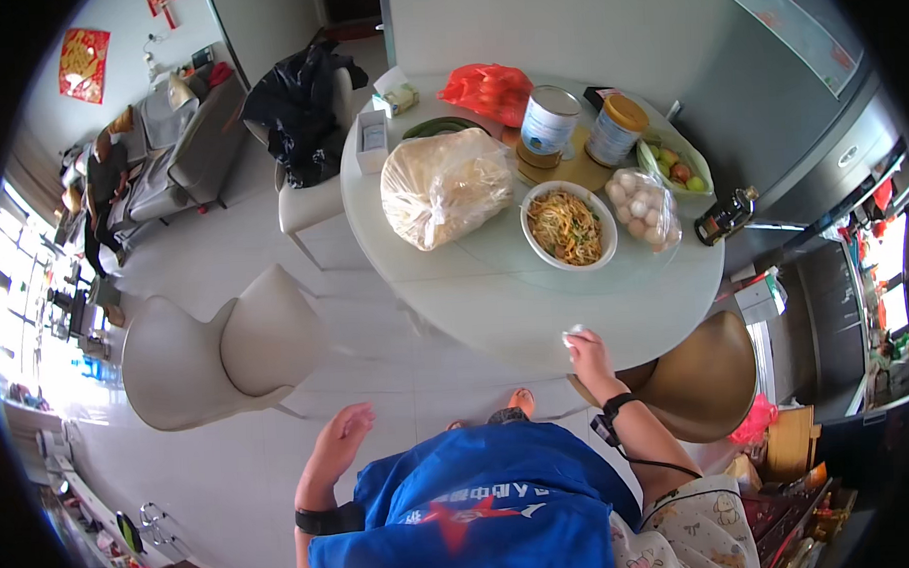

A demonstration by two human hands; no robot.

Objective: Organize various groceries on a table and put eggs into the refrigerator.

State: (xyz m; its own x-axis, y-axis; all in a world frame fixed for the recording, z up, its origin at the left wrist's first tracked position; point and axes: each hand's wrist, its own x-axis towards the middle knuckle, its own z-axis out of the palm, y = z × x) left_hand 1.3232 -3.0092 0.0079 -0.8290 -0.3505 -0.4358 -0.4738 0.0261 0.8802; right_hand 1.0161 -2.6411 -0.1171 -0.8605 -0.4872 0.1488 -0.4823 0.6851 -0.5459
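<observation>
My right hand is closed on a crumpled white tissue at the near edge of the glass-topped round table. My left hand is held out over the floor, away from the table, with nothing visible in it. Beyond my right hand stands a white bowl of noodles with bean sprouts. To its right lies a clear bag of eggs, to its left a large tied plastic bag with pale contents. Two tins stand behind the bowl.
A dark bottle and a bag of fruit are at the table's right. A red bag lies at the back. A brown chair is close on the right, a beige chair on the left. Another person is by the sofa.
</observation>
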